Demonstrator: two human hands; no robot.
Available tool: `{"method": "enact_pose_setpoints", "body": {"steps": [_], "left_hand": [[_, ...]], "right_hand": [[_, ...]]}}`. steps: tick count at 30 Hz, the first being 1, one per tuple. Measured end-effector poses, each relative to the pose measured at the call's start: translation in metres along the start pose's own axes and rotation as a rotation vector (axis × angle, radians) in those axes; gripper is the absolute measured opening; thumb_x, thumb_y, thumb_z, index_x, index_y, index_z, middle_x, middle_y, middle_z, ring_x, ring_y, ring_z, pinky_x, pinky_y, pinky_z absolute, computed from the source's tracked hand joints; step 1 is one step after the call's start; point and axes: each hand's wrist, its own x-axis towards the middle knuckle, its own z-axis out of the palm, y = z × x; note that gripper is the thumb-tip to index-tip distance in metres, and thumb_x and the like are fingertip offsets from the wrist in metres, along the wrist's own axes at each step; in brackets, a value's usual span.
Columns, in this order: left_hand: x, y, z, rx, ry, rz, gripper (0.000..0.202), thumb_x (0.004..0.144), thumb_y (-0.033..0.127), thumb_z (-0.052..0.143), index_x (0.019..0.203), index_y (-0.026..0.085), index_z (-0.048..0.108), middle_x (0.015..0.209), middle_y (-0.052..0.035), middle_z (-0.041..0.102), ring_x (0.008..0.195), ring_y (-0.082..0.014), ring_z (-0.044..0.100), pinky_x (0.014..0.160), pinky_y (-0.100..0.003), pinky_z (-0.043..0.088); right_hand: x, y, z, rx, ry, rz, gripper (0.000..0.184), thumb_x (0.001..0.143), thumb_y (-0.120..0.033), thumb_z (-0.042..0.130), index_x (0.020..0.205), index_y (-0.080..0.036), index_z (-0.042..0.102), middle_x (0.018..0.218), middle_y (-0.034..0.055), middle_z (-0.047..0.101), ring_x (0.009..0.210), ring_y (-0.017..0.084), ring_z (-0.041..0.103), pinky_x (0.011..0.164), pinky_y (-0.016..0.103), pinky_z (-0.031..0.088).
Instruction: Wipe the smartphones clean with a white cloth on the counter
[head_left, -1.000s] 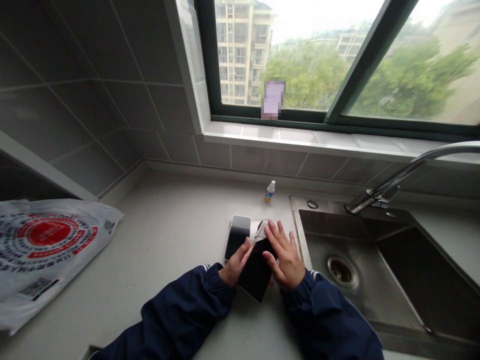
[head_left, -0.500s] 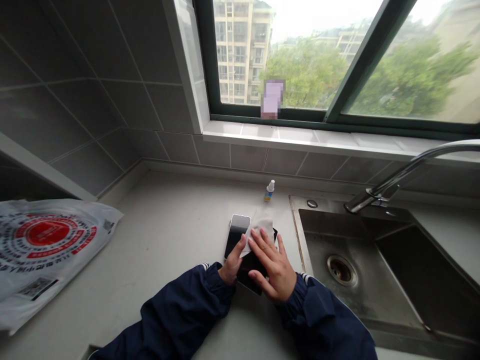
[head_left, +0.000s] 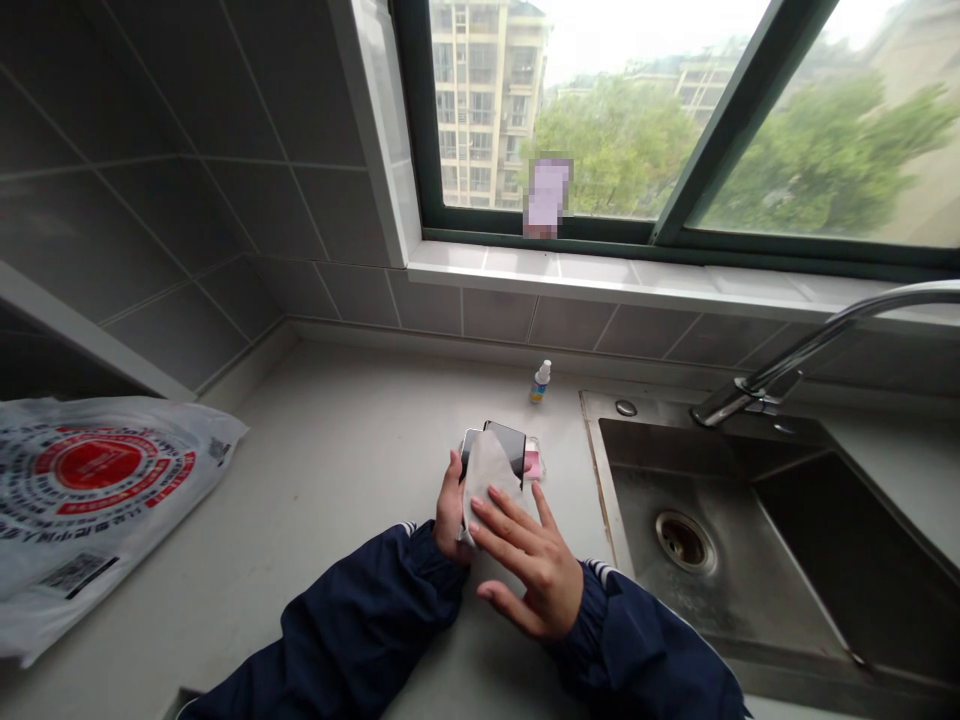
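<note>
My left hand (head_left: pixel 448 508) grips a dark phone (head_left: pixel 508 440) by its left edge and holds it tilted up off the counter. A white cloth (head_left: pixel 486 472) covers most of the screen. My right hand (head_left: pixel 525 572) presses the cloth against the phone with stretched fingers. Behind the raised phone, the edge of a second phone (head_left: pixel 466 442) lies on the counter, mostly hidden. A small pink and clear packet (head_left: pixel 533 462) sits just right of it.
A small spray bottle (head_left: pixel 540 382) stands near the back wall. A steel sink (head_left: pixel 750 600) with a faucet (head_left: pixel 810 345) fills the right side. A printed white plastic bag (head_left: pixel 90 500) lies at the left. The grey counter (head_left: pixel 337 450) runs between them.
The dark phone has been lifted from lying flat to tilted upright in my left hand. My right hand slid down and left with the cloth, uncovering the pink packet.
</note>
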Motion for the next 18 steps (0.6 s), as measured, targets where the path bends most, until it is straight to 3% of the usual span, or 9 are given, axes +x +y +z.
{"method": "enact_pose_setpoints", "body": {"steps": [7,12,18], "left_hand": [[-0.001,-0.002,0.002,0.006,0.049,-0.087,0.097,0.081,0.079,0.039,0.128,-0.004,0.054,0.104,-0.023,0.072,0.105,-0.0298,0.067,0.108,-0.038,0.037],[-0.005,-0.006,0.014,0.064,0.008,-0.031,0.092,0.086,0.074,0.032,0.126,-0.005,0.056,0.112,-0.0231,0.069,0.106,-0.0273,0.067,0.109,-0.034,0.036],[-0.005,-0.008,0.008,0.072,-0.019,-0.038,0.086,0.089,0.07,0.032,0.127,-0.002,0.057,0.112,-0.022,0.069,0.12,-0.0299,0.059,0.11,-0.037,0.035]], "right_hand": [[0.0,-0.003,-0.001,-0.007,-0.004,0.01,0.055,0.095,-0.045,0.047,0.143,-0.019,0.044,0.147,0.0099,0.046,0.143,0.031,0.031,0.118,0.061,0.004],[0.001,-0.002,-0.004,-0.037,-0.035,0.023,0.054,0.096,-0.042,0.047,0.145,-0.018,0.042,0.15,0.0098,0.042,0.145,0.03,0.028,0.119,0.059,0.0],[0.0,0.004,-0.002,-0.061,-0.034,0.039,0.055,0.096,-0.037,0.047,0.146,-0.016,0.039,0.152,0.0115,0.039,0.145,0.031,0.027,0.118,0.062,0.002]]}}
